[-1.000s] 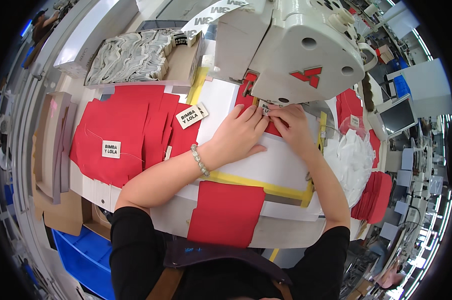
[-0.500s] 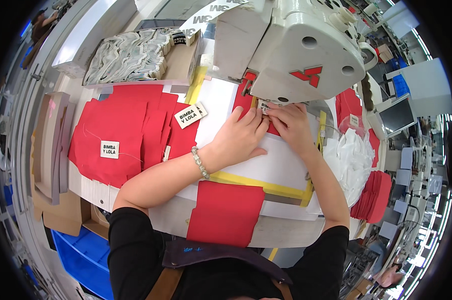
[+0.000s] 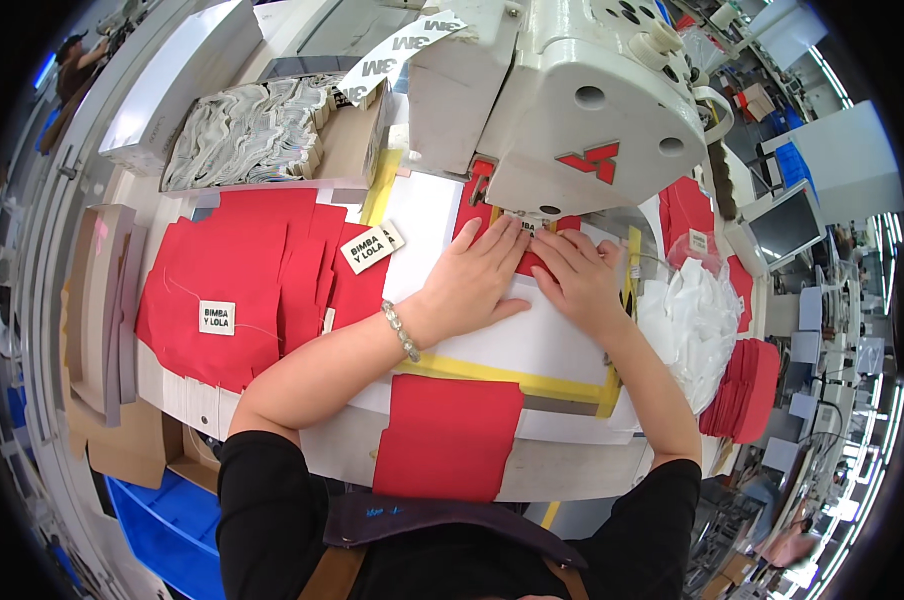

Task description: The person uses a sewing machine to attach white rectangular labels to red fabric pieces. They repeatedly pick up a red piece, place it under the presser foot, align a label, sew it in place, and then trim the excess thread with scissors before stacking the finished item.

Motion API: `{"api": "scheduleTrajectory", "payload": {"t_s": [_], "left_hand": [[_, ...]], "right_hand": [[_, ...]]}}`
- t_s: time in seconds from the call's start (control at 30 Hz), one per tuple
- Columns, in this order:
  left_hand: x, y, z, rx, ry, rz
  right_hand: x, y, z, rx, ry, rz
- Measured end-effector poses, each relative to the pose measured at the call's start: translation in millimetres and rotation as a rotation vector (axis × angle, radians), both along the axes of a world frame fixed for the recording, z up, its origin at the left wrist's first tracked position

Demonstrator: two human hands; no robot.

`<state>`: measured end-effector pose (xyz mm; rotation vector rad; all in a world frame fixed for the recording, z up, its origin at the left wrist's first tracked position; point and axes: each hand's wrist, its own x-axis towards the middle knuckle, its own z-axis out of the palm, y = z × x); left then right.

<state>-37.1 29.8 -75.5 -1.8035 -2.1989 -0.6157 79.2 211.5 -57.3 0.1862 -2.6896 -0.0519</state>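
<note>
Both hands lay flat on the white bed of a sewing machine, pressing down a small red fabric piece directly under the machine's head. The left hand was spread palm down, fingers extended toward the needle area, its fingertips resting on the red piece's near edge; nothing was gripped, the fingers simply held the cloth against the surface. A beaded bracelet sat on that wrist. The right hand lay just beside it, also palm down with fingers slightly curled, its fingertips touching the same red piece close to those of the left hand; it too pinned rather than clasped. More of the red piece showed behind the hands, running up under the machine. On the person's left a stack of larger red fabric panels covered the table, with a white label on top and a second white label lying near the stack's right edge. Another red panel hung over the front edge of the table, just below yellow tape marking the white surface. A heap of white fabric sat to the right of the right forearm, with a pile of red pieces beyond it. A tray of grey-white folded pieces stood at the far left.
</note>
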Motion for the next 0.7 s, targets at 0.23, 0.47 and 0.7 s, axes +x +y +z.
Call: {"api": "scheduleTrajectory", "payload": {"t_s": [0.23, 0.47, 0.7], "left_hand": [[-3.8, -0.2, 4.8, -0.051, 0.027, -0.018], [-19.4, -17.2, 16.8, -0.168, 0.081, 0.17], [-32.3, -17.7, 20.5, -0.203, 0.035, 0.109]], "right_hand": [[-9.6, 0.2, 0.3, -0.094, -0.077, 0.002], [-14.2, 8.7, -0.2, -0.218, -0.158, 0.098], [-16.0, 14.2, 5.8, -0.213, -0.223, 0.113]]}}
